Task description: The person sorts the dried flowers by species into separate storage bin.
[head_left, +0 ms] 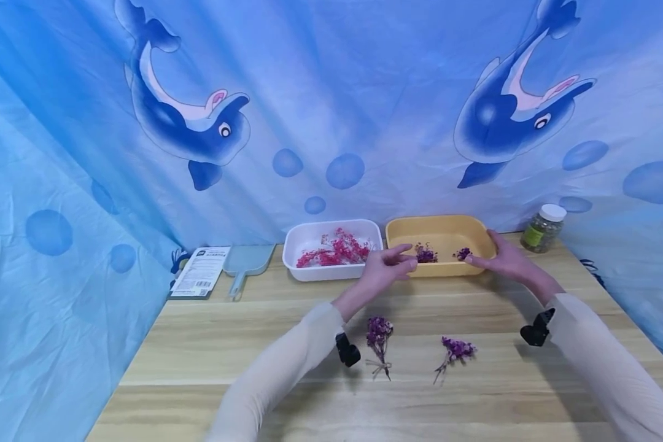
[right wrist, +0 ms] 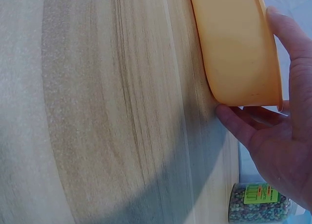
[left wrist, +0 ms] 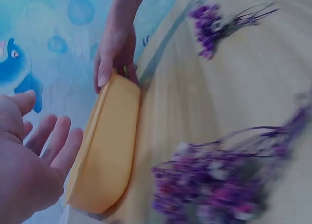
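Note:
A yellow plastic tub (head_left: pixel 450 270) stands at the back of the table with small purple dried flowers (head_left: pixel 426 253) inside. My right hand (head_left: pixel 509 261) grips its right end; in the right wrist view the thumb lies along the rim and the fingers bend round the end wall. At the tub's front left corner hovers my left hand (head_left: pixel 385 269), its fingers loosely bent and nothing between them in the left wrist view. Nearer me lie two purple bunches: one bunch (head_left: pixel 379 331) tied with twine, and a smaller bunch (head_left: pixel 458 348) to its right.
A white tub (head_left: pixel 326 273) of pink-red dried flowers (head_left: pixel 339 248) adjoins the yellow one. Further left lie a light blue dustpan (head_left: pixel 250 259) and a printed white packet (head_left: pixel 201 273). A white-lidded jar (head_left: pixel 542 230) stands at the back right, before the dolphin curtain (head_left: pixel 320 92).

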A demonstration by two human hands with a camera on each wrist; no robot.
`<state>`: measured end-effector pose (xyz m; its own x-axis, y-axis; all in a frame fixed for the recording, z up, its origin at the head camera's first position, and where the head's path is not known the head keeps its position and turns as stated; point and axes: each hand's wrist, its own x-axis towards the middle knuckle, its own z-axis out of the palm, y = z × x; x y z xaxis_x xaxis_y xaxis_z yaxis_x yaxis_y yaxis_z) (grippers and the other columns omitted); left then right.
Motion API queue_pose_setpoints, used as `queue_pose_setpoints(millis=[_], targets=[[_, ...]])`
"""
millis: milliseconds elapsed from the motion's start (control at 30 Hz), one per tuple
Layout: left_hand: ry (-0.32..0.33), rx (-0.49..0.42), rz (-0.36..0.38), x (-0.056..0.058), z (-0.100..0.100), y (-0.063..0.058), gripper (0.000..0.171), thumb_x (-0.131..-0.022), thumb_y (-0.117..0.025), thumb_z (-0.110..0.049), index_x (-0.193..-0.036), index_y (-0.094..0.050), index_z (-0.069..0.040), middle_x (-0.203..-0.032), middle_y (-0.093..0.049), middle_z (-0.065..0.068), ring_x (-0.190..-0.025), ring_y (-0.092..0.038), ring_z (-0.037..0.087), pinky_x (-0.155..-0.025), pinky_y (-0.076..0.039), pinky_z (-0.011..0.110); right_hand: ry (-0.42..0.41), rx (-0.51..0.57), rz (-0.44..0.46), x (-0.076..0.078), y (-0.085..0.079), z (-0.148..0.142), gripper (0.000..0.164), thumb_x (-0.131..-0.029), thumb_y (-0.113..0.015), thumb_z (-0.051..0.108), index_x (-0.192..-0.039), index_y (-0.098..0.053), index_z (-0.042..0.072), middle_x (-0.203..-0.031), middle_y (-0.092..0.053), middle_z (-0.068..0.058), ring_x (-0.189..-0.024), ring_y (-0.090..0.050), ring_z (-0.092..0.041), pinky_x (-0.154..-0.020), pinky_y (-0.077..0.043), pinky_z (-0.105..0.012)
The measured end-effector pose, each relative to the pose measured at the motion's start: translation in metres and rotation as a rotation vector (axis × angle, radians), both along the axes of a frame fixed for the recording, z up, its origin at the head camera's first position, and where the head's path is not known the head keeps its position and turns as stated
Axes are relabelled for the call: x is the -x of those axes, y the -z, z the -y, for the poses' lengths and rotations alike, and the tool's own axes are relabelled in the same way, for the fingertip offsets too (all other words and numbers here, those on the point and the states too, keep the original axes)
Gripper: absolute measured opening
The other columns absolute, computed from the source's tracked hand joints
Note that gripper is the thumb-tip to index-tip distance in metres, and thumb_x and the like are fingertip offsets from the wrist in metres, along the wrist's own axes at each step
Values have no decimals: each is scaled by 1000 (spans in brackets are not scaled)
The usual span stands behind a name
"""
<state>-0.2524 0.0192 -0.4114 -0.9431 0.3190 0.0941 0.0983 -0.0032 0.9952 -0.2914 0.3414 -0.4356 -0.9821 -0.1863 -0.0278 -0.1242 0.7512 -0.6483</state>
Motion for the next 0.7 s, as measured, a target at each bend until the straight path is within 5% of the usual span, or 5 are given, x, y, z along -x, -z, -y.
queue_pose_setpoints(millis=[167,400,700], targets=[[-50,46,-46,-21,15,8,51,-90,-75,-11,-138,-59,-4,-109,-73,8,-91,-71,20,-77,-60,31,-1,16,10,-1,-1,-2,116,-92,-68,51,-153,9,-9,-148,-7,-49,-133,-20,-66,-108,-23,-71],[-202,107,-89,-57,36,20,50,-88,-78,-12,-134,-62,-5,-109,-74,7,-95,-69,18,-81,-57,25,3,9,14,-1,0,-2,116,-91,-68,51,-153,8,-10,-149,-7,-49,-133,-20,-66,-108,-24,-71],[-319,71,-143,-99,58,47,58,-83,-80,-5,-136,-57,4,-122,-65,22,-112,-59,41,-95,-53,47,3,-5,8,1,-1,-1,117,-91,-68,54,-153,7,-11,-148,-8,-49,-132,-21,-66,-107,-24,-71]])
